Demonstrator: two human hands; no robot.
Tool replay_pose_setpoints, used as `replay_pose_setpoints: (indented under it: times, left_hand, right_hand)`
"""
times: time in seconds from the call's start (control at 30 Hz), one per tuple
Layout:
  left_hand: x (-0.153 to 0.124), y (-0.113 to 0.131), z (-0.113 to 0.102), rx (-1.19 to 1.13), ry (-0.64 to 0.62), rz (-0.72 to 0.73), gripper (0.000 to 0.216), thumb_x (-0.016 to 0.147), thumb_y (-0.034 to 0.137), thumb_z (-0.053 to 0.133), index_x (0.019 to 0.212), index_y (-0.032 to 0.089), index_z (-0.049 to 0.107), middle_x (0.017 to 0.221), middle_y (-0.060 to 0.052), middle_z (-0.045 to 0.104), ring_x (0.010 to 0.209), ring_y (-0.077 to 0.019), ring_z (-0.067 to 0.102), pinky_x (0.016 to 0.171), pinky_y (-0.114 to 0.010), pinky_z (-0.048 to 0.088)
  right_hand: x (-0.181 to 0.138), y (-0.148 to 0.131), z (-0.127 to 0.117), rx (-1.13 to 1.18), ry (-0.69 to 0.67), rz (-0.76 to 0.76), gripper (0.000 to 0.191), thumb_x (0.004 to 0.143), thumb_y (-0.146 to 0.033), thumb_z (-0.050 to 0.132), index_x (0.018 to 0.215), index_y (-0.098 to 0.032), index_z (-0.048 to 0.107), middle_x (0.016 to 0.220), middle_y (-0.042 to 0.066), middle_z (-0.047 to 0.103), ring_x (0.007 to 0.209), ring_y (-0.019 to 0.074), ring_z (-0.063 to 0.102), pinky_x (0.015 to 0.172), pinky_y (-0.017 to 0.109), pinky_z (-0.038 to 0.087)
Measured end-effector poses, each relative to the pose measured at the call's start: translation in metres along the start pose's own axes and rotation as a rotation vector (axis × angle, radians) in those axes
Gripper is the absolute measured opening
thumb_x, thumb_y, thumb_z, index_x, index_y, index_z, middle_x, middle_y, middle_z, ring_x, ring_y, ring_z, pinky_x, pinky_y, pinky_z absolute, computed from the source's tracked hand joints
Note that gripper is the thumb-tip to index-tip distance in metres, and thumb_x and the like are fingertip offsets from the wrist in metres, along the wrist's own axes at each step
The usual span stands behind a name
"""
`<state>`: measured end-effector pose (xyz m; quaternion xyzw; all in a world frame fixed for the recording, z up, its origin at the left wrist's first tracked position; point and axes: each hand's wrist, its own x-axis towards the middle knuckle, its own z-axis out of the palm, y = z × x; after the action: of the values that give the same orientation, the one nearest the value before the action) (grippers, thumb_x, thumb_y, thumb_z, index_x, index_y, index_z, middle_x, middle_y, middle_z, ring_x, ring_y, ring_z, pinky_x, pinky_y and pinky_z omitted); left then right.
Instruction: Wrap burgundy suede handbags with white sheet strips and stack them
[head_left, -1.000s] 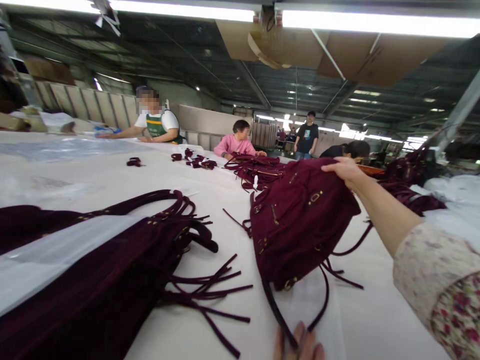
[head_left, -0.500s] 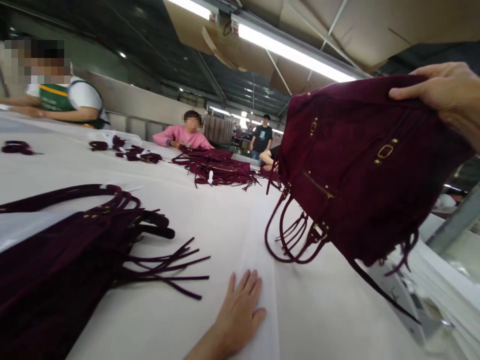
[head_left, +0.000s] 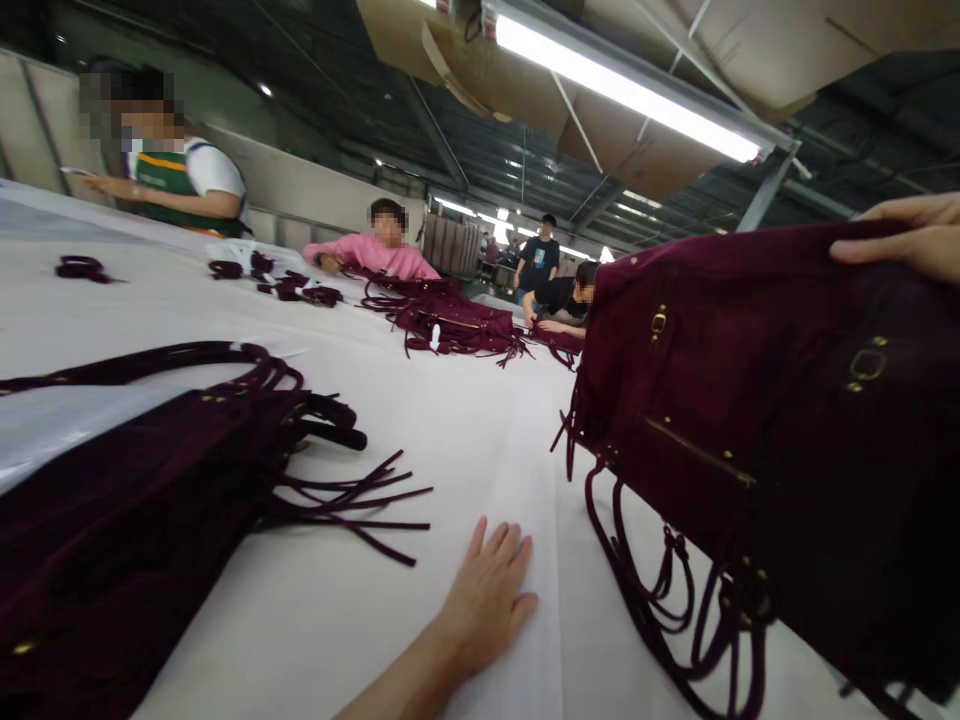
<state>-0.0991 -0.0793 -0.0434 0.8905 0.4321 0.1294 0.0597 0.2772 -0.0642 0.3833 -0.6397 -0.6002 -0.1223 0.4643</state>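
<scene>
The burgundy bag [head_left: 697,390] is held up on the near right, over the white table [head_left: 442,420], upside down, so its handles [head_left: 622,560] dangle beneath it; whether they brush the table I cannot tell. The right hand [head_left: 907,235] grips its upper edge, thumb on the near face and fingers mostly hidden behind; a pinch at the edge probably lets the bag's own weight pull the panel fairly flat, with its zip and buckles facing the wearer.

The left hand [head_left: 487,600] lies palm down on the table between the two bags, fingers spread, holding nothing; it looks like a prop for the body, or a hold on the covering beneath.

On the near left lies a second bag [head_left: 172,510], fringe [head_left: 367,500] splayed towards that hand; a pale sheet [head_left: 82,420] covers part of it, perhaps as protection.

Farther off, a pile of bags [head_left: 457,315] lies in front of a person in pink [head_left: 401,260]; to its left are bundled straps [head_left: 300,285], likely tied to prevent tangling.
</scene>
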Motion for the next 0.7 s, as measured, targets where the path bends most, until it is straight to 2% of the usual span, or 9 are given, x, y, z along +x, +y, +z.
replay_pose_setpoints:
  times: [0.07,0.2,0.3,0.4,0.47,0.53,0.57,0.63,0.7]
  left_hand:
    - [-0.003,-0.004,0.003,-0.040,-0.010,-0.003,0.062,0.090,0.045,0.046,0.145,0.020,0.034,0.150,-0.013,0.033,0.140,-0.0312,0.026,0.118,-0.056,0.006]
    - [-0.004,-0.017,0.018,-0.103,-0.035,-0.008,0.065,0.089,0.046,0.046,0.148,0.023,0.028,0.154,-0.011,0.024,0.143,-0.0319,0.018,0.118,-0.055,0.010]
    - [-0.003,-0.024,0.027,-0.124,-0.050,-0.007,0.072,0.084,0.043,0.056,0.147,0.025,0.028,0.155,-0.010,0.023,0.143,-0.0326,0.019,0.119,-0.054,0.011]
    - [-0.004,-0.022,0.026,-0.139,-0.045,-0.007,0.071,0.084,0.042,0.057,0.147,0.025,0.029,0.155,-0.009,0.024,0.143,-0.0321,0.019,0.119,-0.054,0.010]
    - [-0.004,-0.017,0.019,-0.148,-0.041,-0.012,0.067,0.087,0.042,0.052,0.147,0.024,0.030,0.155,-0.008,0.024,0.143,-0.0309,0.018,0.119,-0.053,0.009]
    - [-0.005,-0.012,0.011,-0.148,-0.044,-0.015,0.065,0.088,0.044,0.051,0.146,0.023,0.031,0.154,-0.009,0.027,0.143,-0.0303,0.019,0.120,-0.052,0.010]
    - [-0.005,-0.010,0.008,-0.144,-0.044,-0.015,0.065,0.087,0.045,0.051,0.145,0.022,0.033,0.153,-0.009,0.029,0.142,-0.0305,0.020,0.120,-0.051,0.010]
    - [-0.005,-0.007,0.006,-0.126,-0.031,-0.010,0.067,0.085,0.046,0.054,0.145,0.021,0.034,0.151,-0.010,0.032,0.141,-0.0308,0.023,0.119,-0.051,0.010]
    - [-0.006,-0.005,0.009,-0.106,-0.025,-0.019,0.069,0.084,0.047,0.055,0.145,0.021,0.034,0.151,-0.010,0.033,0.141,-0.0313,0.024,0.119,-0.051,0.012]
  right_hand:
    - [0.016,-0.001,0.035,0.029,-0.103,0.028,0.043,0.077,-0.035,0.071,0.113,-0.013,0.067,0.086,0.014,0.072,0.051,0.0036,0.053,0.052,0.024,0.040]
    - [0.072,-0.036,0.077,-0.178,-0.008,-0.358,0.057,0.079,-0.045,0.057,0.099,0.008,0.065,0.086,0.012,0.070,0.062,-0.0007,0.049,0.062,0.025,0.034]
    - [0.100,-0.080,0.069,-0.307,0.100,-0.625,0.070,0.077,-0.052,0.042,0.093,0.013,0.063,0.092,0.012,0.068,0.077,-0.0010,0.051,0.066,0.027,0.033]
    - [0.093,-0.116,0.048,-0.331,0.200,-0.792,0.072,0.075,-0.057,0.041,0.104,0.005,0.063,0.101,0.010,0.067,0.086,0.0028,0.054,0.067,0.029,0.033]
    - [0.065,-0.124,0.047,-0.304,0.219,-0.859,0.067,0.077,-0.057,0.043,0.107,-0.001,0.064,0.102,0.007,0.067,0.086,0.0040,0.055,0.066,0.029,0.033]
    - [0.016,-0.116,0.066,-0.263,0.191,-0.910,0.061,0.081,-0.054,0.041,0.102,-0.003,0.066,0.096,0.003,0.066,0.081,0.0023,0.054,0.066,0.027,0.034]
    - [-0.018,-0.105,0.084,-0.240,0.161,-0.937,0.055,0.085,-0.050,0.043,0.101,-0.003,0.067,0.092,0.002,0.066,0.078,0.0020,0.054,0.066,0.025,0.035]
    - [-0.104,-0.075,0.133,-0.189,0.071,-0.960,0.028,0.088,-0.040,0.056,0.091,-0.016,0.071,0.081,0.002,0.066,0.071,0.0092,0.056,0.063,0.024,0.040]
    - [-0.205,-0.040,0.191,-0.291,-0.070,-0.967,0.025,0.093,-0.029,0.046,0.083,-0.026,0.069,0.067,0.001,0.061,0.062,0.0152,0.056,0.057,0.029,0.042]
